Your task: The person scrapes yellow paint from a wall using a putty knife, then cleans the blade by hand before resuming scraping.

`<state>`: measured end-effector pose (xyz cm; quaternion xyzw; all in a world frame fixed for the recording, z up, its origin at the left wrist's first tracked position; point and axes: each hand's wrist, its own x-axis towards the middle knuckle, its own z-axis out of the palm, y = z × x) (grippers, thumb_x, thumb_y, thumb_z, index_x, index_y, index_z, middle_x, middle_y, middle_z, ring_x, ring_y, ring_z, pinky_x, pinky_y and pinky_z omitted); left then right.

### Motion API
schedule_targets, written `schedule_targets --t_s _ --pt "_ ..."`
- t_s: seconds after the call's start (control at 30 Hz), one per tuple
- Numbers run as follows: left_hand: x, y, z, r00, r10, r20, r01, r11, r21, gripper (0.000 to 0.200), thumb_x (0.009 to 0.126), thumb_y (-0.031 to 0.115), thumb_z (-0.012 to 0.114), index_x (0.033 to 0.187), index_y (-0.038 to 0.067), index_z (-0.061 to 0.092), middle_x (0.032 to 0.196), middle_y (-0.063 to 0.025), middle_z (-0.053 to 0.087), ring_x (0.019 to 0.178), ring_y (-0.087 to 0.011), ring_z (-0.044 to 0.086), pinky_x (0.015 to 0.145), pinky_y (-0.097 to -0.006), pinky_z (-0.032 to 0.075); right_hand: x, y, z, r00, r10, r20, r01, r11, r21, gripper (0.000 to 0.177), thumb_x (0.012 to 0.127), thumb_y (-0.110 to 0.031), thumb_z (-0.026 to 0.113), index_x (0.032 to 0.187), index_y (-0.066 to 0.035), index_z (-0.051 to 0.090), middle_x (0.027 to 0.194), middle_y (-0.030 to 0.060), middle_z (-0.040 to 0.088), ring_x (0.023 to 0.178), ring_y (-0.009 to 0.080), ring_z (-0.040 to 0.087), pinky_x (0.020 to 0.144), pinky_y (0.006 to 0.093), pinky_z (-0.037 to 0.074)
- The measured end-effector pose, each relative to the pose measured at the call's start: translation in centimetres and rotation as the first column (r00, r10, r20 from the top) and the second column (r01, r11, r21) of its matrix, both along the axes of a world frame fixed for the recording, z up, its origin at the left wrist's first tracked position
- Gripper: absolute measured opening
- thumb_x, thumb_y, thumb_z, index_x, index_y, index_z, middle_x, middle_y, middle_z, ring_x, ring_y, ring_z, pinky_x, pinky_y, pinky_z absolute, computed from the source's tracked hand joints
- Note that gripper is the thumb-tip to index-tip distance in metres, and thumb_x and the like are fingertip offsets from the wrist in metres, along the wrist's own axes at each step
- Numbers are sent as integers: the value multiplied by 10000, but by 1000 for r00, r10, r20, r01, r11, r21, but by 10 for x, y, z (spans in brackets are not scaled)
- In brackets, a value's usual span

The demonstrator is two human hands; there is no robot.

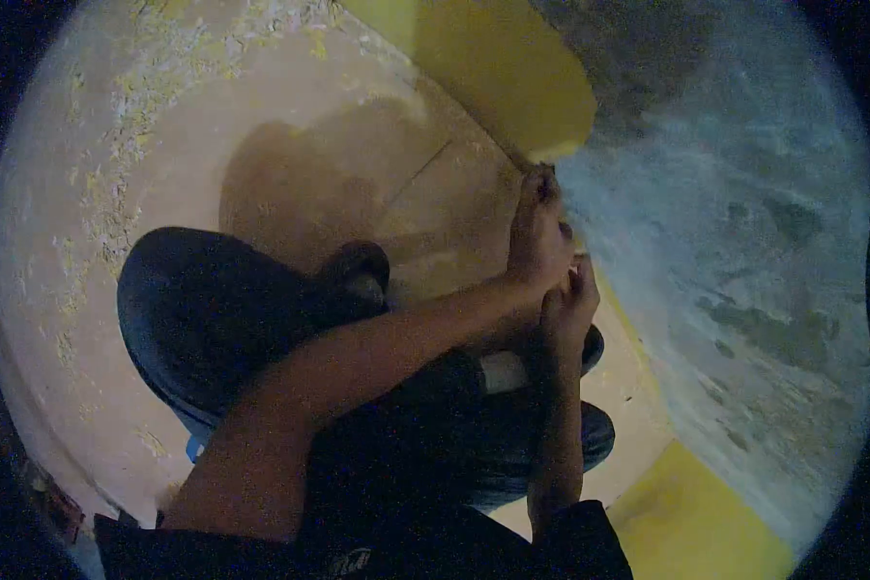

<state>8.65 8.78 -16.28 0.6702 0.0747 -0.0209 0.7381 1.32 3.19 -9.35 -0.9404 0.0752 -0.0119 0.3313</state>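
Note:
My left hand (541, 237) is in the centre right of the head view, at the edge between the pale surface (319, 87) and the yellow band. Its fingers are bent closed, and a small dark shape shows at its far end, too dim to name. Just below it, my right hand (572, 302) is close to or touching it, with fingers curled together. Whatever either hand holds is hidden.
My bent, dark-trousered knees (203, 300) and shoes are below my arms. A yellow patch (517, 77) lies beyond my hands, another yellow patch (691, 503) at lower right. Blue-grey stained ground (744, 271) spreads along the right. Flaking paint marks the left.

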Motion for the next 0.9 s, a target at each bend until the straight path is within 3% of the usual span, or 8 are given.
schedule_targets --t_s 0.13,0.23,0.33,0.4,0.63,0.73,0.87,0.9 --pt "12 25 32 955 192 228 -234 957 174 562 686 -76 568 1238 -79 461 1148 -275 506 1085 -467 503 951 -482 433 18 9 4 994 -59 -87 67 993 99 176 874 -41 522 1045 0 513 818 122 641 755 142 564 671 281 467" --pt "8 34 39 979 201 27 -203 969 143 569 711 -57 563 1266 -87 438 1151 -277 506 1082 -461 504 942 -473 437 14 11 4 998 24 -56 -32 990 -138 158 876 -30 525 1032 -5 514 809 116 643 745 127 559 657 277 460" --pt "4 24 36 987 106 123 -120 986 116 594 719 -45 561 1293 -98 414 1145 -277 507 1059 -455 508 906 -474 445 8 2 -3 998 32 48 -32 999 2 97 899 -34 520 994 -12 514 792 121 647 732 118 555 649 277 459" --pt "5 18 30 992 124 -7 -123 986 117 612 711 -36 572 1297 -114 417 1187 -292 497 1081 -464 498 917 -480 438 13 11 -9 995 -78 64 66 983 171 92 910 -60 542 984 -10 521 776 128 651 723 109 550 647 273 459" --pt "15 21 18 981 182 68 -184 983 20 655 696 -40 573 1322 -125 403 1289 -331 442 1193 -501 425 1018 -467 399 21 12 1 996 -58 -69 63 996 59 149 912 -92 581 1021 1 541 895 112 675 810 123 583 706 276 480" --pt "-3 15 17 993 0 -116 -1 1000 -9 736 670 -56 577 1365 -134 350 1312 -346 409 1228 -498 406 1047 -462 381 4 -1 -14 1000 -3 23 -1 990 139 179 900 -110 596 1032 3 553 932 113 671 842 141 589 729 285 484" --pt "6 15 13 968 154 196 -207 936 284 719 713 -21 562 1382 -128 323 1315 -348 408 1186 -497 447 1032 -454 399 16 12 2 993 -75 -91 79 996 34 210 905 -77 569 1093 17 557 964 124 660 863 148 580 756 292 480" --pt "16 13 4 993 27 -111 -26 1000 16 710 727 -9 558 1387 -123 321 1278 -342 440 1161 -496 461 1014 -462 407 20 11 -8 997 -59 -56 64 993 98 183 905 -86 575 1057 13 550 939 127 660 847 141 579 748 286 476"
